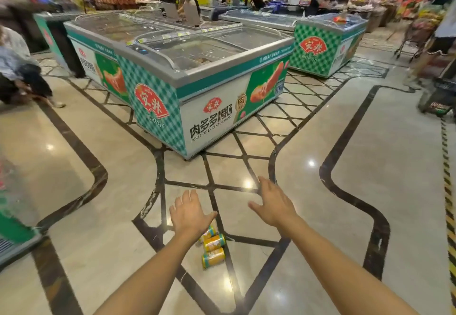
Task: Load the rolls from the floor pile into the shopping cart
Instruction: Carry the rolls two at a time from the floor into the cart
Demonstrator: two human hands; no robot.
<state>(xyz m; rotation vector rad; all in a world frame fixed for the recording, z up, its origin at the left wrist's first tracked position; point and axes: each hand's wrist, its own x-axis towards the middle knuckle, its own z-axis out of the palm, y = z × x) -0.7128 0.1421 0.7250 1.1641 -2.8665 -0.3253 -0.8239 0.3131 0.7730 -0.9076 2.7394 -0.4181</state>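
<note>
Left hand and right hand reach out, fingers spread, holding nothing | yellow rolls lie on the floor beneath the left wrist | freezer chest beyond both fingertips

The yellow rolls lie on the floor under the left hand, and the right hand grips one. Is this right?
No. The head view shows the right hand open, gripping nothing; the yellow rolls do lie under the left hand.
</note>
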